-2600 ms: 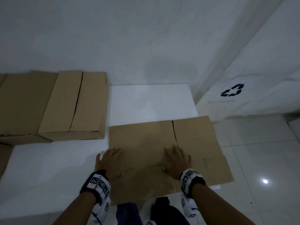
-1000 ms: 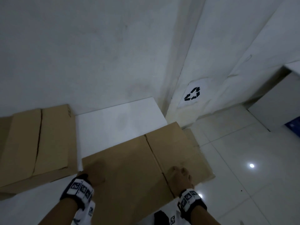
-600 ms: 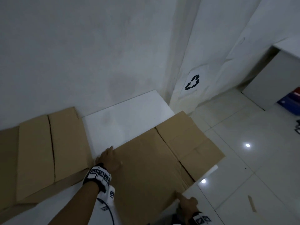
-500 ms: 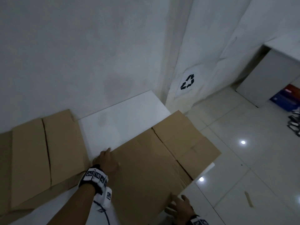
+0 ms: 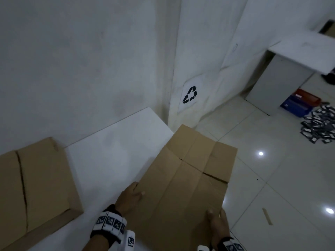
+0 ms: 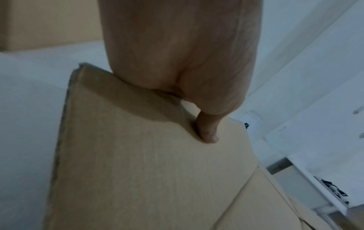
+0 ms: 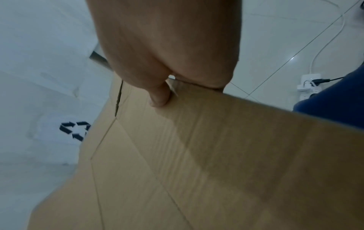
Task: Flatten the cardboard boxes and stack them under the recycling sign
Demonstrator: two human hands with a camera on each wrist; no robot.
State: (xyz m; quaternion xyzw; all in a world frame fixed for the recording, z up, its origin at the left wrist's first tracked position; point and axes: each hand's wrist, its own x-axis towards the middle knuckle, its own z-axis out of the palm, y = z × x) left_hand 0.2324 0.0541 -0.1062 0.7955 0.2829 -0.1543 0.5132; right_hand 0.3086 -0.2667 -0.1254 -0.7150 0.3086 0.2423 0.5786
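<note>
A flattened brown cardboard box is held in the air, half over the white table and half over the floor. My left hand grips its left edge, thumb on top. My right hand grips its near right edge, thumb on top; the other fingers are hidden under the sheet. Both wrist views show a thumb pressed on the cardboard. The black recycling sign is on the wall beyond the far end of the box. Another flattened box lies on the table at the left.
A grey cabinet under a white top stands at the right. Blue and red boxes and several small dark packets lie on the tiled floor. A white power strip with cables sits on the floor.
The box went from lying pressed flat on the table to being gripped at both side edges, lifted and swung right toward the sign. My view turned right.
</note>
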